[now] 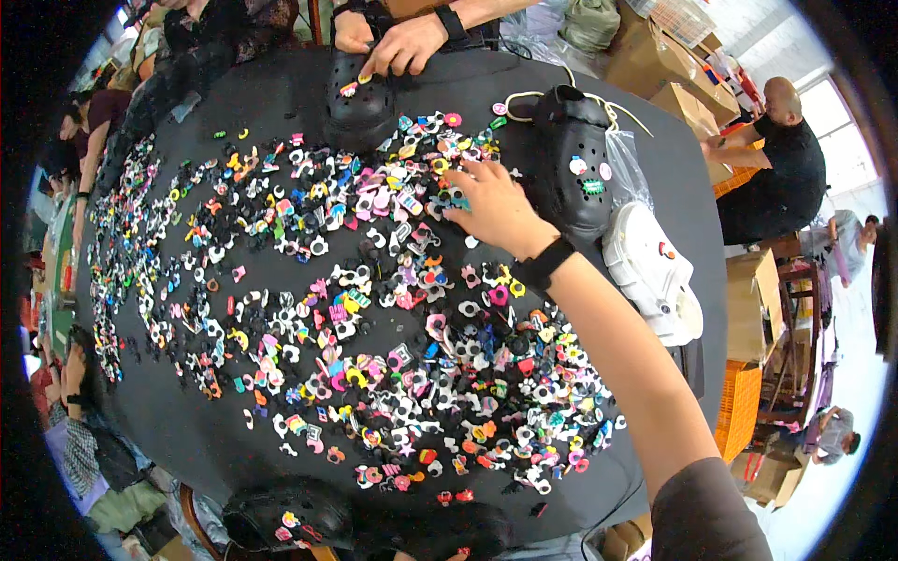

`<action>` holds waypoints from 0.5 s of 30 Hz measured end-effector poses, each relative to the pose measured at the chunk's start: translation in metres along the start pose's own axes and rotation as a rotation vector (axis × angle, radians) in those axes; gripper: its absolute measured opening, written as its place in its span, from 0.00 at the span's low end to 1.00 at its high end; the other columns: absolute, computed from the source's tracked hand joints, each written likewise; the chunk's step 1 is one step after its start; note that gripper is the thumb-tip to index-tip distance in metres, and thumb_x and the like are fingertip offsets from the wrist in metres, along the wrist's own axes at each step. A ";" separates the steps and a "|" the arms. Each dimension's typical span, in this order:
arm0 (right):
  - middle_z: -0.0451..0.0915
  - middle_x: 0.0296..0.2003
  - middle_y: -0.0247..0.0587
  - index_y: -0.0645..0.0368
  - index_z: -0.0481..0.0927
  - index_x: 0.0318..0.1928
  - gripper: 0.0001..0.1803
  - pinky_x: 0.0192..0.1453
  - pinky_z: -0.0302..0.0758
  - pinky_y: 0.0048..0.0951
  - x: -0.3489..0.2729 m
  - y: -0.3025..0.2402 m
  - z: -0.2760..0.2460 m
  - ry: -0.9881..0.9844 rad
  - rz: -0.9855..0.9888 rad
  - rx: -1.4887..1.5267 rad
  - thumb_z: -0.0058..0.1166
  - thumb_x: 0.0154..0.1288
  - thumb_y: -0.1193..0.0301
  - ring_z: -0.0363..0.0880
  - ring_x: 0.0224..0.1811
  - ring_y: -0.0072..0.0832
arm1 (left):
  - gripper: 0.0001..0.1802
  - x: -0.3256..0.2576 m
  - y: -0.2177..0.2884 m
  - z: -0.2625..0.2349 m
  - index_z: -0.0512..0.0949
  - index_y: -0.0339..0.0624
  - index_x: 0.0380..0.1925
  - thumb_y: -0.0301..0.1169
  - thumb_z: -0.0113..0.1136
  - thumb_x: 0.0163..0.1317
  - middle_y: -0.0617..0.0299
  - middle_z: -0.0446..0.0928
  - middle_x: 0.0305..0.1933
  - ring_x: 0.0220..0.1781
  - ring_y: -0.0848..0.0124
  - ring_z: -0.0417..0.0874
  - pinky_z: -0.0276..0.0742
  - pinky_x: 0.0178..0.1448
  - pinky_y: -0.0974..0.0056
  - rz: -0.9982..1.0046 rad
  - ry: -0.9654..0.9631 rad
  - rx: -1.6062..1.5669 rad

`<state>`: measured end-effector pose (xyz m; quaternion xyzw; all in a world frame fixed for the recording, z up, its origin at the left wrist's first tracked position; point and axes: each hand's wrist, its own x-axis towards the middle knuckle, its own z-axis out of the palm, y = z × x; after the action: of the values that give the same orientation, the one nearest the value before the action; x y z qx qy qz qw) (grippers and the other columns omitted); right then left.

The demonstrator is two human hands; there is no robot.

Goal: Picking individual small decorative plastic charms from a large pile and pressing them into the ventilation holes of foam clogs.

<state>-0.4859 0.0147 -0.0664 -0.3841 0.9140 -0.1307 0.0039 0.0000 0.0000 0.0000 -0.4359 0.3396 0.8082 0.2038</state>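
My right hand (496, 208) stretches out over the far part of a wide spread of small colourful shoe charms (402, 374). Its fingers are apart above or touching the charms, and I see nothing held in them. Just right of it lies a black clog (575, 201) with a few charms on its top. Beside my forearm sits a white clog (645, 271) carrying a small red charm. Along the near edge are a black clog (253, 510) with several charms and another dark shape, partly cut off. My left hand does not show.
Across the black table (673, 168), another person's hands (402, 42) work on a black clog (360, 117) with charms. More people sit along the left side. Cardboard boxes (753, 299) and an orange crate (739, 407) stand right of the table, where another person (776, 159) leans over.
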 end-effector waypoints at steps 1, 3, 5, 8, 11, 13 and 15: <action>0.69 0.57 0.46 0.44 0.70 0.59 0.31 0.59 0.67 0.53 0.005 -0.001 0.005 0.027 -0.033 0.013 0.59 0.54 0.54 0.63 0.63 0.46 | 0.22 -0.001 -0.001 0.002 0.72 0.31 0.50 0.14 0.63 0.52 0.54 0.76 0.48 0.45 0.66 0.79 0.81 0.47 0.60 -0.028 -0.017 0.007; 0.69 0.58 0.46 0.43 0.70 0.61 0.34 0.60 0.64 0.55 0.010 -0.004 0.015 0.069 -0.080 0.013 0.55 0.55 0.46 0.62 0.63 0.46 | 0.23 -0.003 0.011 0.014 0.72 0.30 0.50 0.17 0.64 0.53 0.55 0.77 0.47 0.44 0.68 0.79 0.81 0.48 0.61 -0.020 0.007 0.096; 0.68 0.58 0.46 0.40 0.71 0.60 0.34 0.58 0.63 0.54 0.009 -0.005 0.021 0.115 -0.093 0.016 0.57 0.52 0.44 0.62 0.62 0.45 | 0.23 -0.001 0.013 0.013 0.72 0.30 0.50 0.17 0.64 0.53 0.55 0.77 0.47 0.44 0.68 0.79 0.80 0.48 0.61 -0.008 0.005 0.125; 0.70 0.54 0.43 0.39 0.75 0.54 0.31 0.53 0.67 0.55 0.000 -0.011 0.007 0.022 -0.147 0.047 0.60 0.49 0.45 0.62 0.61 0.45 | 0.23 0.001 0.010 0.008 0.71 0.30 0.51 0.17 0.64 0.53 0.55 0.76 0.49 0.45 0.68 0.79 0.80 0.48 0.62 0.021 -0.019 0.187; 0.71 0.54 0.41 0.39 0.76 0.52 0.25 0.51 0.70 0.53 -0.033 -0.017 0.002 -0.045 -0.299 0.070 0.60 0.53 0.53 0.64 0.59 0.44 | 0.24 0.004 0.001 0.001 0.71 0.30 0.52 0.17 0.64 0.53 0.54 0.76 0.50 0.46 0.68 0.78 0.80 0.49 0.62 0.024 -0.031 0.201; 0.71 0.54 0.40 0.39 0.76 0.53 0.24 0.49 0.74 0.49 -0.055 -0.023 -0.008 -0.101 -0.332 0.061 0.59 0.53 0.58 0.66 0.57 0.42 | 0.25 0.005 -0.008 -0.003 0.71 0.31 0.52 0.17 0.64 0.53 0.54 0.75 0.52 0.48 0.68 0.78 0.79 0.49 0.62 0.021 -0.025 0.193; 0.70 0.54 0.40 0.38 0.76 0.53 0.24 0.49 0.75 0.46 -0.067 -0.020 -0.024 -0.120 -0.340 0.052 0.59 0.53 0.61 0.67 0.56 0.41 | 0.25 0.008 -0.013 -0.004 0.71 0.33 0.54 0.17 0.63 0.54 0.54 0.74 0.54 0.49 0.67 0.78 0.79 0.50 0.62 0.103 0.016 0.275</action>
<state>-0.4277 0.0543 -0.0443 -0.5400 0.8303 -0.1299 0.0460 0.0060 0.0066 -0.0131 -0.3921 0.4705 0.7601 0.2170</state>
